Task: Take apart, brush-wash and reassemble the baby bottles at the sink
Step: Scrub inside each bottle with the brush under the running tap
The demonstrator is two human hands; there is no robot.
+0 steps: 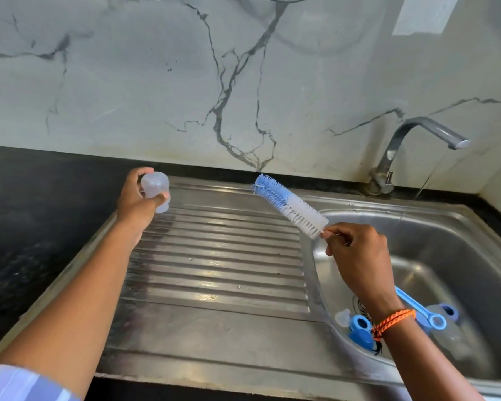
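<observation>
Two hands busy: left hand curled round translucent domed plastic cap centre-left over ribbed steel drainboard, probably to drain; right hand pinching blue-and-white bristled bottle brush mid-frame, clear of blue plastic collars in steel sink basin, lower right.

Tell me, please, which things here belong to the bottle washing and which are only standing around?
Job: clear cap in left hand; bottle brush in right hand; blue rings and clear teat in sink basin; running tap.
Around: drainboard, black counter, marble wall.
</observation>
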